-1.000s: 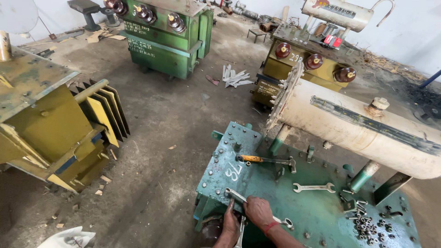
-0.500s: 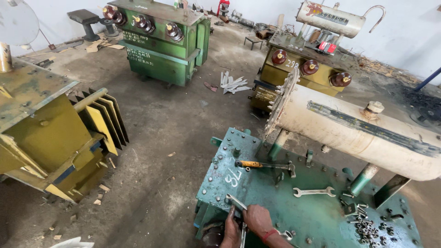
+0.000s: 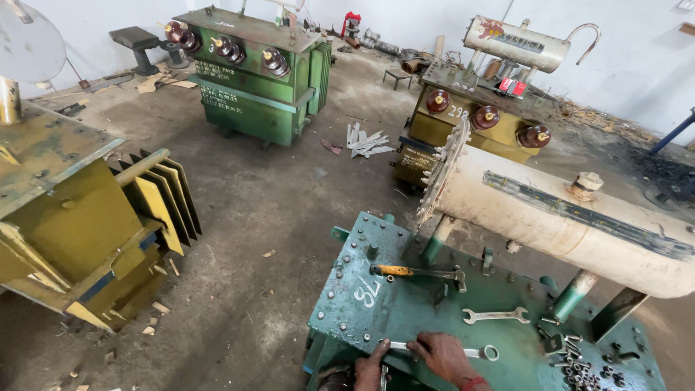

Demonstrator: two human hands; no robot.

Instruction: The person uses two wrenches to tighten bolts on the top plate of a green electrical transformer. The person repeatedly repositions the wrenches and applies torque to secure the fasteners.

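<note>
My right hand lies on a silver ring spanner that rests flat along the front edge of the green transformer lid. My left hand is curled over the lid's front edge by the spanner's near end, closed on a thin metal tool that points down below the edge. An orange-handled hammer lies farther back on the lid. An open-ended spanner lies to the right of my hands.
A heap of bolts and nuts sits at the lid's right. A cream cylindrical tank stands on posts behind. A yellow finned transformer is left, a green one and another yellow one farther back on the dirty concrete floor.
The view has tilted up, so my hands sit lower in the picture. The ring spanner has swung from slanted to nearly level along the lid's edge.
</note>
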